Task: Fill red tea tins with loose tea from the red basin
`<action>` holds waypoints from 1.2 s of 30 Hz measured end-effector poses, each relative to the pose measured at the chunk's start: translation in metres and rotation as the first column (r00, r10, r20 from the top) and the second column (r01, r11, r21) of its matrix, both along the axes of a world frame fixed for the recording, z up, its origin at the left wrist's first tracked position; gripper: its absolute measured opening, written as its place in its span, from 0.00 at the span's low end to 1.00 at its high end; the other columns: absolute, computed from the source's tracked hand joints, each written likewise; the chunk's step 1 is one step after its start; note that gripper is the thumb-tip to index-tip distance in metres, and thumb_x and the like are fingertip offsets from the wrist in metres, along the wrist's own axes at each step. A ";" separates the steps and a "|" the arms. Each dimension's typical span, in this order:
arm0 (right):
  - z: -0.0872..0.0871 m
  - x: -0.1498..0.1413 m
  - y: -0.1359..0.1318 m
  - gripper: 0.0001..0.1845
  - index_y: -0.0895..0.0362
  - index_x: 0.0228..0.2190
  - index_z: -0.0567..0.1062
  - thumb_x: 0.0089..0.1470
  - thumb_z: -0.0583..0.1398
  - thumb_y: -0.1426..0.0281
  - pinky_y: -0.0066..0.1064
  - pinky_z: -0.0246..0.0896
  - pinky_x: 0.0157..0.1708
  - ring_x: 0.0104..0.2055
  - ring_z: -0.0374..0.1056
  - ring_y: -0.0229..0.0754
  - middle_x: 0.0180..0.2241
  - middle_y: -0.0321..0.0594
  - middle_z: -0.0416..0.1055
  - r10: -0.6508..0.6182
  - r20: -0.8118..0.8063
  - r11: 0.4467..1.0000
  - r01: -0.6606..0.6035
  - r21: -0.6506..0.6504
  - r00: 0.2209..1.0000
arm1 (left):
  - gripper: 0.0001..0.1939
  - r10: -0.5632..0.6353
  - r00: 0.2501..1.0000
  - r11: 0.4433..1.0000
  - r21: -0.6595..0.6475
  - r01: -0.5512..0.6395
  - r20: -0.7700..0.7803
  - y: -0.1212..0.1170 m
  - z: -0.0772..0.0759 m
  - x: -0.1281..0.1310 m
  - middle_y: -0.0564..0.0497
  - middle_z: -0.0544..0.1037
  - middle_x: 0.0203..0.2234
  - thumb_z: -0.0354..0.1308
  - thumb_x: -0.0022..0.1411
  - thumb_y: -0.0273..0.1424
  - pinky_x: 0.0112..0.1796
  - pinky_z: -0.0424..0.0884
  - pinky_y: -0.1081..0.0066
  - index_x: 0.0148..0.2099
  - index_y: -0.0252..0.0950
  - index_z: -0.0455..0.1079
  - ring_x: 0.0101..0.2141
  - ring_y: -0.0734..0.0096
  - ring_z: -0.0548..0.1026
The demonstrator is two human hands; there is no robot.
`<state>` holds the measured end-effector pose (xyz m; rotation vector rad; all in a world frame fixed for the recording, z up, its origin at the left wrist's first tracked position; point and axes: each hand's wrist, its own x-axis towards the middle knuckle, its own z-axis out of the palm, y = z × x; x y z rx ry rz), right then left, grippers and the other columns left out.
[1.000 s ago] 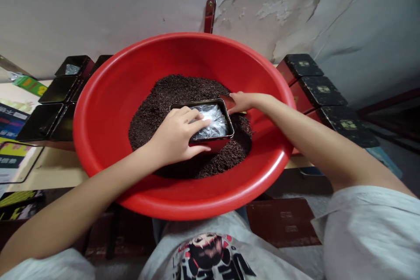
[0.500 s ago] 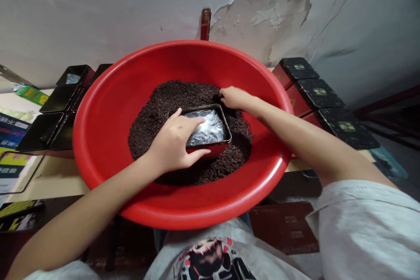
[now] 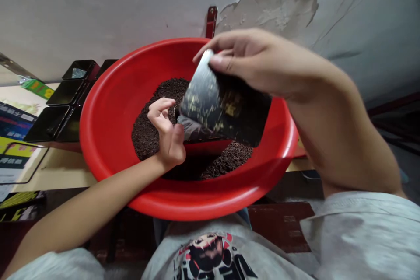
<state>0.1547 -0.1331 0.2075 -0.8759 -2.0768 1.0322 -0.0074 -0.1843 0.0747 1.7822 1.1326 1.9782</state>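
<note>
Over the basin my right hand pinches a worn black tin lid with a gold mark, holding it tilted. Below the lid, a red rectangular tin rests on dark, loose tea-like leaves. Crumpled clear plastic shows inside the tin's left end; the lid hides the rest of its opening. My left hand is at the tin's left end, fingers bent and apart, gripping nothing. Whether it touches the tin I cannot tell. A wide red plastic basin holds the leaves and the tin.
Several open dark tins stand left of the basin, one with plastic inside. A green box and printed sheets lie farther left. Behind the basin is a wall with peeling plaster. My raised right arm covers much of the right side.
My right hand has risen from the leaves at the basin's right and now holds the lid over the tin. My left hand has drawn off the plastic to the tin's left end.
</note>
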 end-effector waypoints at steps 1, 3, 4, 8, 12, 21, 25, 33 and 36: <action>-0.001 -0.005 -0.005 0.11 0.60 0.39 0.72 0.54 0.55 0.70 0.24 0.58 0.29 0.29 0.64 0.31 0.29 0.35 0.69 0.035 0.114 0.999 -0.038 0.025 0.993 | 0.21 -0.013 0.995 1.000 0.019 0.011 0.099 0.000 -0.003 0.003 0.50 0.62 0.45 0.45 0.58 0.50 0.52 0.58 0.58 0.50 0.48 0.56 0.49 0.63 0.63; -0.007 -0.014 -0.009 0.11 0.58 0.38 0.73 0.54 0.55 0.70 0.26 0.59 0.34 0.32 0.65 0.33 0.31 0.35 0.71 0.047 0.251 0.986 -0.085 0.143 0.967 | 0.21 -0.082 0.977 0.996 0.037 0.076 0.199 0.000 -0.004 0.007 0.51 0.61 0.47 0.44 0.59 0.50 0.54 0.56 0.58 0.52 0.50 0.55 0.52 0.63 0.61; -0.012 -0.018 -0.009 0.10 0.58 0.38 0.74 0.54 0.55 0.71 0.27 0.59 0.37 0.34 0.65 0.34 0.32 0.34 0.71 0.044 0.288 0.973 -0.106 0.204 0.957 | 0.23 -0.118 0.970 0.993 0.016 0.118 0.211 -0.001 -0.003 0.007 0.51 0.61 0.48 0.44 0.58 0.51 0.55 0.55 0.58 0.53 0.51 0.55 0.54 0.62 0.60; -0.032 -0.035 0.001 0.11 0.59 0.39 0.73 0.55 0.53 0.72 0.32 0.57 0.43 0.40 0.65 0.37 0.37 0.38 0.71 0.037 0.353 0.941 -0.152 0.303 0.935 | 0.26 -0.188 0.961 0.977 -0.063 0.204 0.201 -0.002 0.003 0.003 0.50 0.61 0.52 0.44 0.58 0.51 0.57 0.52 0.58 0.55 0.47 0.57 0.56 0.60 0.58; -0.054 -0.048 0.012 0.08 0.61 0.36 0.71 0.54 0.55 0.72 0.34 0.56 0.43 0.42 0.63 0.40 0.39 0.43 0.68 -0.037 0.405 0.898 -0.148 0.415 0.913 | 0.23 -0.188 0.963 0.964 -0.149 0.219 0.193 -0.001 0.005 -0.004 0.47 0.66 0.50 0.50 0.55 0.44 0.56 0.55 0.58 0.51 0.40 0.62 0.54 0.57 0.62; -0.050 -0.032 0.002 0.21 0.61 0.44 0.67 0.52 0.56 0.60 0.36 0.58 0.43 0.43 0.65 0.43 0.42 0.46 0.69 0.062 0.495 0.922 -0.240 0.304 0.866 | 0.19 -0.227 0.951 0.950 -0.167 0.263 0.210 -0.001 0.011 -0.005 0.49 0.69 0.47 0.51 0.45 0.31 0.56 0.56 0.58 0.42 0.39 0.70 0.54 0.56 0.63; -0.053 -0.001 -0.011 0.51 0.59 0.57 0.56 0.36 0.62 0.46 0.49 0.49 0.54 0.58 0.53 0.56 0.57 0.52 0.56 0.072 0.640 0.873 -0.358 0.330 0.765 | 0.20 -0.224 0.952 0.940 -0.210 0.267 0.210 -0.003 0.011 -0.005 0.50 0.71 0.48 0.50 0.43 0.28 0.57 0.54 0.58 0.42 0.38 0.70 0.55 0.57 0.62; -0.067 -0.001 -0.022 0.54 0.58 0.61 0.46 0.40 0.61 0.48 0.56 0.50 0.50 0.56 0.51 0.63 0.58 0.57 0.51 -0.067 0.713 0.866 -0.314 0.388 0.698 | 0.17 -0.102 0.733 0.771 -0.412 0.486 0.673 -0.002 0.017 -0.004 0.48 0.74 0.43 0.49 0.50 0.34 0.54 0.61 0.61 0.43 0.37 0.68 0.52 0.60 0.67; -0.065 -0.003 -0.021 0.58 0.58 0.62 0.45 0.38 0.62 0.48 0.55 0.50 0.50 0.56 0.51 0.63 0.57 0.57 0.53 -0.043 0.734 0.855 -0.355 0.379 0.678 | 0.15 -0.014 0.720 0.684 -0.518 0.513 0.694 0.001 0.023 -0.006 0.49 0.76 0.39 0.52 0.50 0.34 0.50 0.65 0.61 0.40 0.36 0.69 0.46 0.61 0.72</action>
